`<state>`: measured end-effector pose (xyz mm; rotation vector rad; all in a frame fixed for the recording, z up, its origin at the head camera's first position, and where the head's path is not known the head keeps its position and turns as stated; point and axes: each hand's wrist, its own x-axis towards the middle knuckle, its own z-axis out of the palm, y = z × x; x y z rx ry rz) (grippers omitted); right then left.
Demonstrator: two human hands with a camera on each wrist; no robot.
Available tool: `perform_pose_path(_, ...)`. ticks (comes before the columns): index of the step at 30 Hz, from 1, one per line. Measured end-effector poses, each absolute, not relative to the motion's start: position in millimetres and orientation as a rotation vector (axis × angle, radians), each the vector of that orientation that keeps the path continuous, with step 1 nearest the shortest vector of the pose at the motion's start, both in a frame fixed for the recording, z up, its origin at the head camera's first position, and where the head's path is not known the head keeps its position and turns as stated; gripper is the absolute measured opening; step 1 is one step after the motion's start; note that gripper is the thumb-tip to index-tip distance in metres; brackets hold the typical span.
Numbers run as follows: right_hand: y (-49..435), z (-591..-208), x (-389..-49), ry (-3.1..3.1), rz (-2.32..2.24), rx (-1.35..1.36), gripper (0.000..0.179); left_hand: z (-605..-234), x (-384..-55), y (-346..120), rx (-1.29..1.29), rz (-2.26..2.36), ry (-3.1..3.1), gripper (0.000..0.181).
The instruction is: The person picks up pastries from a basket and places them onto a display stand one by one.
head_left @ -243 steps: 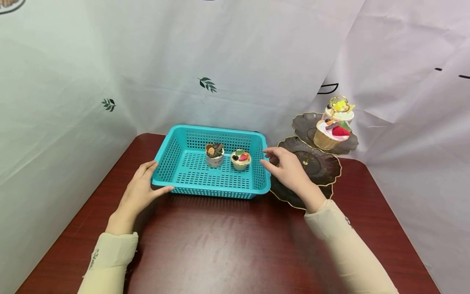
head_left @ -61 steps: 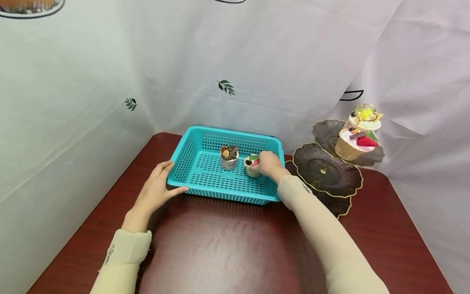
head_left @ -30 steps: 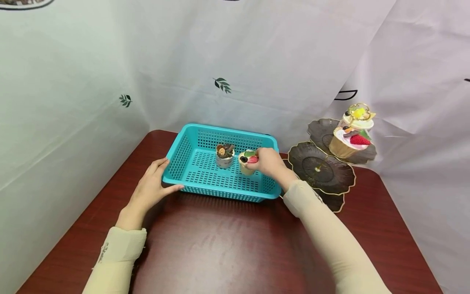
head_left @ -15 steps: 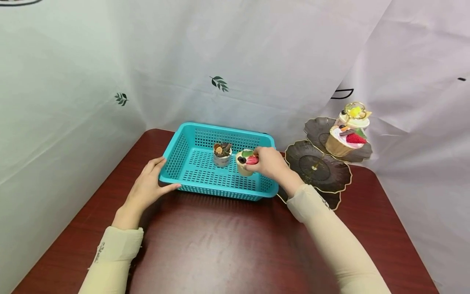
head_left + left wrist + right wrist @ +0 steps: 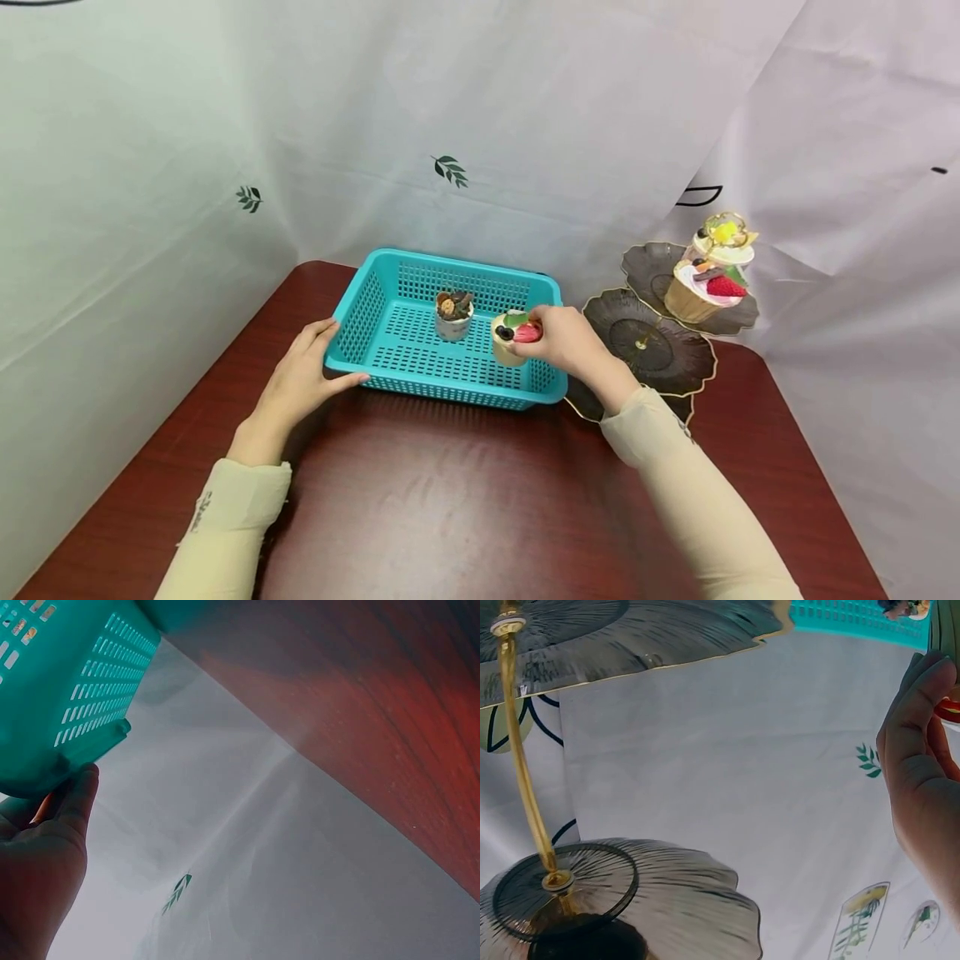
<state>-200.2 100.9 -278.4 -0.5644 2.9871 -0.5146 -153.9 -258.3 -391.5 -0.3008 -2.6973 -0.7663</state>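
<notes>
My right hand (image 5: pixel 564 340) pinches a cupcake (image 5: pixel 507 350) topped with cream, a strawberry piece, dark berries and a green leaf. It holds the cupcake over the right part of a turquoise plastic basket (image 5: pixel 450 390). A second cupcake (image 5: pixel 453 327), with a chocolate and biscuit topping in a pale cup, stands in the basket to the left. My left hand (image 5: pixel 296 385) rests at the basket's left front corner, fingers along the side and thumb by the front rim. In the right wrist view, the right fingers (image 5: pixel 922 697) close around the cupcake's pale green-looking cup, partly cut off at the edge.
To the right stands a three-tier stand of dark, gold-edged plates (image 5: pixel 652 346). Its top plate holds a strawberry cupcake (image 5: pixel 697 292) and a yellow-fruit cupcake (image 5: pixel 722 242) behind. A white printed curtain (image 5: pixel 480 100) rises behind the reddish-brown table (image 5: pixel 442 500).
Eight seconds ago the right hand was at the basket's right rim, holding nothing. It then took hold of the fruit cupcake, which now appears higher and slightly right. The left hand stayed at the corner.
</notes>
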Motion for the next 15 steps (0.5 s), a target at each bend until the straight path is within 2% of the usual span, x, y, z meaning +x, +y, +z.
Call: perform_pose_path(15,128.1,-267.8,-186.5,3.048,-0.554,-0.533,0.047,-393.6,-155.3,-259.4,-0.306,-0.766,-2.695,0.094)
